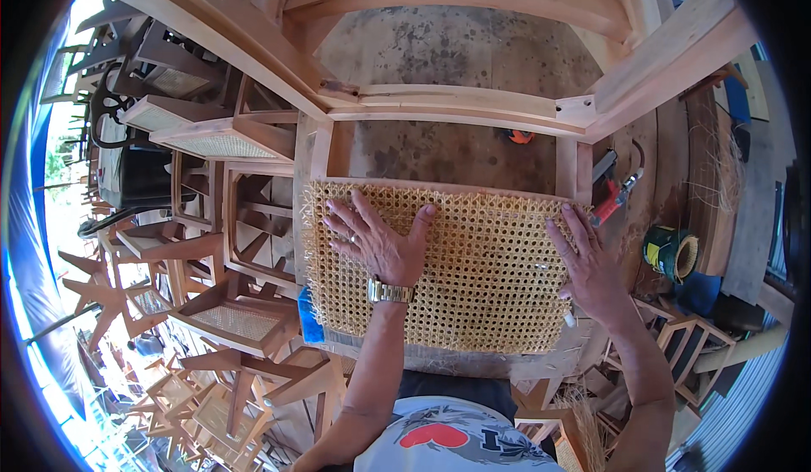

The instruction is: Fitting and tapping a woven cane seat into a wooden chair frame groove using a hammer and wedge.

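Observation:
A sheet of woven cane webbing [473, 278] lies in front of me, its far edge along the rail of a bare wooden chair frame [456, 107]. My left hand [384, 244] rests flat on the webbing left of its middle, fingers spread, a ring and a metal watch on that arm. At the sheet's right edge my right hand [591, 269] lies with fingers stretched out, fingertips near the far right corner. Neither hand holds anything. Loose cane ends fray along the left side of the webbing.
A red-handled tool [610, 204] lies right of the frame, near a green and yellow can [670, 252]. Beneath the frame is an orange object [520, 137]. A blue item [311, 316] touches the table's left side. Wooden chairs [245, 320] crowd the left; loose cane strands [718, 160] hang at right.

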### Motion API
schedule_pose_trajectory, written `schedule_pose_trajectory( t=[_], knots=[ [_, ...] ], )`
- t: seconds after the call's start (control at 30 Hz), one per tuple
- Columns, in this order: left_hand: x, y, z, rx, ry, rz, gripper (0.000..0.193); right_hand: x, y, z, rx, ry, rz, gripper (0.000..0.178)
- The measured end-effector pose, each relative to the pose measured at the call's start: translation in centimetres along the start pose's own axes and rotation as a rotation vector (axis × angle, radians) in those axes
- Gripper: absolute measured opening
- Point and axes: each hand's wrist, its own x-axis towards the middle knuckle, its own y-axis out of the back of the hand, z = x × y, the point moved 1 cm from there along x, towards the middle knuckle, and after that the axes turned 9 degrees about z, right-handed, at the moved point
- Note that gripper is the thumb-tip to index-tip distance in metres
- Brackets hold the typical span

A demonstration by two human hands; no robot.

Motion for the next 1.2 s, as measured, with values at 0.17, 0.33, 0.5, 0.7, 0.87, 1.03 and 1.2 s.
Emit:
schedule_pose_trajectory(
  t=[0.17,0.33,0.5,0.7,0.87,1.03,1.2],
  knots=[
    [1.3,-0.6,-0.1,-0.233,-0.525,0.041,0.060,-0.2,0.4,-0.3,0.055,-0.037,-0.032,0.120],
    [2.7,0.1,0.0,-0.314,-0.739,-0.165,0.035,-1.3,-0.3,-0.7,0.031,-0.037,-0.024,0.120],
    [3.0,-2.4,0.5,-0.325,-0.653,-0.154,0.024,-1.0,-1.9,0.1,0.038,-0.058,-0.055,0.119],
    [5.3,-1.9,1.9,-0.438,-0.609,-0.142,0.020,-0.7,-0.3,-0.7,-0.082,-0.050,-0.004,0.121],
    [5.3,-4.2,0.8,-0.395,-0.551,-0.239,0.032,-1.1,-2.4,-0.7,-0.180,-0.053,-0.007,0.126],
    [5.2,-3.9,1.1,-0.319,-0.556,-0.285,0.038,-2.1,-3.8,0.3,-0.261,-0.016,0.117,0.126],
    [5.9,-2.7,2.4,-0.170,-0.534,-0.366,0.036,-2.2,-3.5,0.0,-0.208,-0.079,0.059,0.120]
  ],
)
